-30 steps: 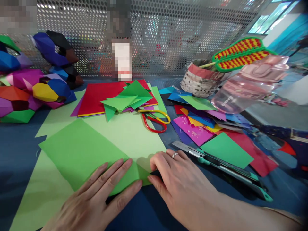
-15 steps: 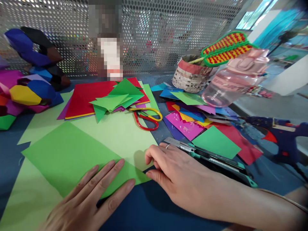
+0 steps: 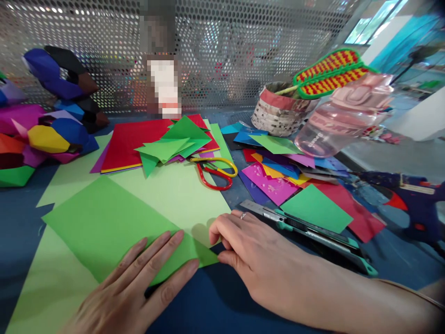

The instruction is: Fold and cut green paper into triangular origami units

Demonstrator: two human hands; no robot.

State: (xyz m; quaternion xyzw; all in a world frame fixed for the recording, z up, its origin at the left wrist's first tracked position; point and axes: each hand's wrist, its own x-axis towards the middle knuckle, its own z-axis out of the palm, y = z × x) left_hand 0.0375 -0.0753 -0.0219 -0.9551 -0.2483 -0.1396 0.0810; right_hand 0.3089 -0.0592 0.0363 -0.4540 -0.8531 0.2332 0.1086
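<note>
My left hand (image 3: 139, 283) lies flat, fingers spread, pressing the near edge of the green sheet (image 3: 107, 222), which rests on a larger pale green sheet (image 3: 181, 195) on the blue table (image 3: 208, 306). My right hand (image 3: 257, 260) is curled at the sheet's right corner, thumb and fingertips pinching the folded point. Just beyond my right hand lies a utility knife (image 3: 306, 232). Red-and-yellow scissors (image 3: 213, 171) sit further back, beside a stack of coloured paper (image 3: 135, 144) topped with green triangles (image 3: 174, 144).
</note>
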